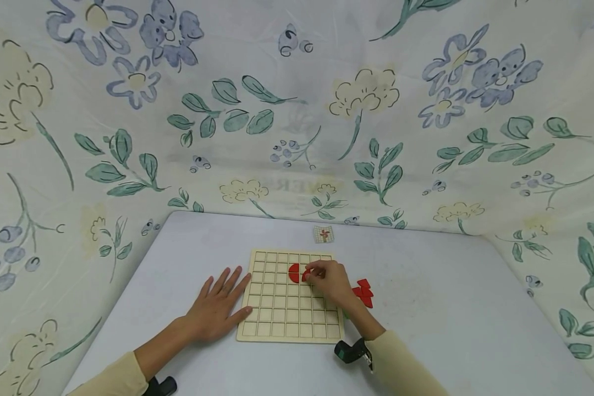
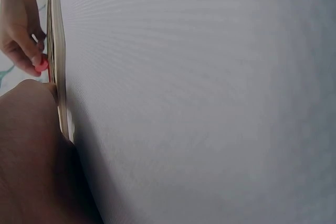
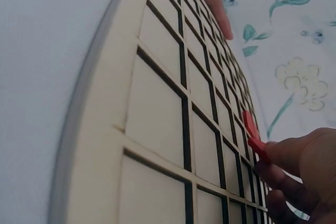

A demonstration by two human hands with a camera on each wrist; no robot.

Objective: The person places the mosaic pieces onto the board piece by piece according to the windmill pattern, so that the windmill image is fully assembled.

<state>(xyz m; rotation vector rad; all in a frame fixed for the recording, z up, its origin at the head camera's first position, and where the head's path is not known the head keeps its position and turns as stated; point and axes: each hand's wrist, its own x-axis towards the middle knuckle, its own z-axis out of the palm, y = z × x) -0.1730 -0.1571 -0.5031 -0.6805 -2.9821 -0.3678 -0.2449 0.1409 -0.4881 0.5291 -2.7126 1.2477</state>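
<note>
- The right hand [image 1: 330,281] pinches a red tile [image 3: 259,149] at the wooden grid board [image 1: 279,315], grip narrow.
- The left hand [image 1: 215,309], grip wide, touches the board — maybe to keep it still.

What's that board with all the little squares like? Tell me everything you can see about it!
The grid board is pale tan and looks like wood. Thin raised strips make rows of squares inside a plain border. It lies flat on the white table. The left hand touches its left edge. A half-round red shape lies in its upper part. The right hand is over it with another red piece in its grip; whether that piece touches the board, I can't tell.
</note>
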